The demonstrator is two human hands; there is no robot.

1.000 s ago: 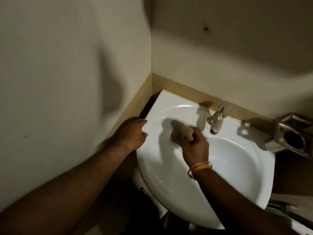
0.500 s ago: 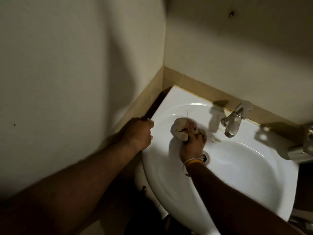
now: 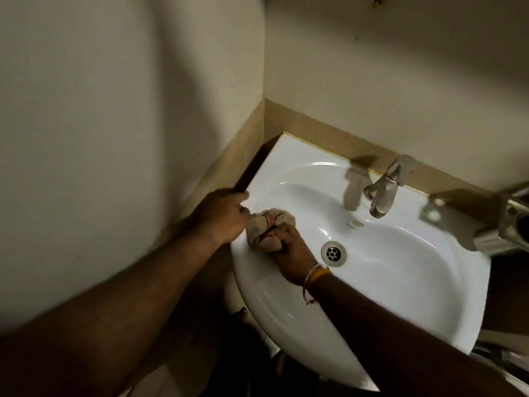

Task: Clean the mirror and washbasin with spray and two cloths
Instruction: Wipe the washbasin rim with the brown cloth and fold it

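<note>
A white washbasin (image 3: 406, 270) is fixed in the corner of two cream walls. My right hand (image 3: 290, 249) grips a crumpled pale cloth (image 3: 264, 229) with reddish marks and presses it on the bowl's inner left slope, just under the rim. My left hand (image 3: 224, 216) holds the basin's left rim, fingers curled over the edge, and the cloth touches its knuckles. Neither the spray, the second cloth nor the mirror is in view.
A metal tap (image 3: 382, 193) stands at the basin's back edge, above the round drain (image 3: 333, 253). A metal fitting (image 3: 512, 224) juts from the wall at far right. A tan tile strip (image 3: 323, 130) runs behind the basin. Dark floor lies below.
My right hand has dragged the cloth from near the tap leftward across the bowl to the left rim, beside my left hand. My left hand has kept its hold on the rim.
</note>
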